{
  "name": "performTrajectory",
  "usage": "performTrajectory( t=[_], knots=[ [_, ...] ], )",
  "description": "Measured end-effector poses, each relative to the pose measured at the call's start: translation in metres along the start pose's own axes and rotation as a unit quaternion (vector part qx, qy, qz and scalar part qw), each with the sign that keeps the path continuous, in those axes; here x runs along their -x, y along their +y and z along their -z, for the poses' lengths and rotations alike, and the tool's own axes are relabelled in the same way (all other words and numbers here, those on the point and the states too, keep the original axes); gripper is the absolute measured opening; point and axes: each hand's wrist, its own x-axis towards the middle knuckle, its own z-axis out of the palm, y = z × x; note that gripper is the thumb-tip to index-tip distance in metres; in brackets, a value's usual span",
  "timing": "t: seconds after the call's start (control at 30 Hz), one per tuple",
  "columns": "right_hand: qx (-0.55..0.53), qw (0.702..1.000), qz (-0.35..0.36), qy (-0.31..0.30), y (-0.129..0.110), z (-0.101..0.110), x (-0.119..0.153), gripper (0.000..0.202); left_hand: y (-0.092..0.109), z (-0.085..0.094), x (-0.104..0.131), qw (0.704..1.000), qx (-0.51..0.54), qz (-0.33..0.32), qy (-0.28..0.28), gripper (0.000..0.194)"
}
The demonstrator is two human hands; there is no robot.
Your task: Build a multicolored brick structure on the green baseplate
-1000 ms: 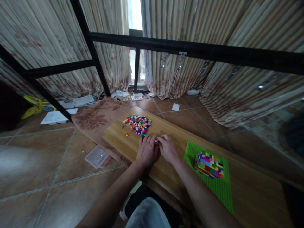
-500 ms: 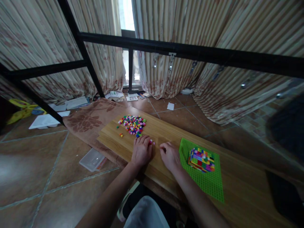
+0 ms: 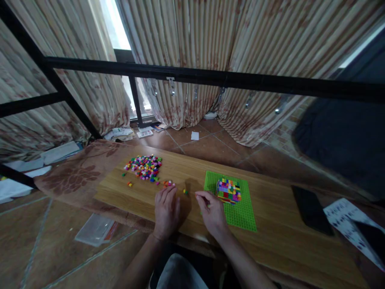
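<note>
My left hand (image 3: 166, 206) rests on the wooden table with its fingers stretched out, just in front of a few pink and orange bricks (image 3: 169, 184). My right hand (image 3: 213, 210) is beside the left edge of the green baseplate (image 3: 245, 214), thumb and forefinger pinched together. Whatever sits at those fingertips is too small to make out. A small yellow and green brick piece (image 3: 185, 192) lies between the two hands. On the baseplate stands a block built of many coloured bricks (image 3: 229, 191). A pile of loose bricks (image 3: 147, 166) lies to the left.
A dark tablet (image 3: 311, 208) lies on the right part of the table (image 3: 276, 237), near a printed sheet (image 3: 345, 216). A clear plastic box (image 3: 94, 229) is on the floor at left. A black metal rail (image 3: 192, 74) crosses in front of the curtains.
The view has turned to the right. The yellow and green piece now shows between my hands. My left hand has drawn back from the pink bricks, and my right hand is closer to the built block.
</note>
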Motion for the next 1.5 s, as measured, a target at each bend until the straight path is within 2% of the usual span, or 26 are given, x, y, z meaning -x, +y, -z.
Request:
performTrajectory(
  t=[0.1,0.2,0.3,0.4,0.57,0.77,1.07,1.4,1.5],
  knots=[
    [0.036,0.999,-0.015,0.038,0.003,0.033,0.015,0.024,0.033,-0.009,0.005,0.997,0.057,-0.012,-0.053,0.030],
    [0.089,0.993,-0.012,0.078,0.007,0.064,0.016,0.025,0.062,-0.019,-0.002,0.989,0.107,-0.009,-0.102,0.031],
    [0.146,0.983,0.016,0.113,0.013,0.088,0.005,0.024,0.079,-0.031,-0.015,0.982,0.135,-0.009,-0.133,0.034],
    [0.202,0.970,0.053,0.126,0.021,0.102,-0.010,0.024,0.088,-0.041,-0.023,0.978,0.137,-0.010,-0.155,0.037],
    [0.236,0.965,0.073,0.091,0.029,0.104,-0.021,0.024,0.101,-0.053,-0.025,0.971,0.139,-0.010,-0.194,0.044],
    [0.249,0.963,0.068,0.078,0.031,0.099,-0.024,0.022,0.110,-0.063,-0.027,0.969,0.137,-0.018,-0.207,0.048],
    [0.154,0.979,-0.016,0.133,0.033,0.098,-0.036,0.017,0.111,-0.070,-0.025,0.973,0.114,-0.013,-0.198,0.046],
    [0.175,0.974,-0.105,0.099,0.035,0.107,-0.052,0.012,0.112,-0.072,-0.024,0.975,0.096,-0.019,-0.201,0.046],
    [0.169,0.975,-0.106,0.098,0.040,0.107,-0.054,0.013,0.113,-0.073,-0.023,0.975,0.093,-0.014,-0.202,0.047]
  ],
)
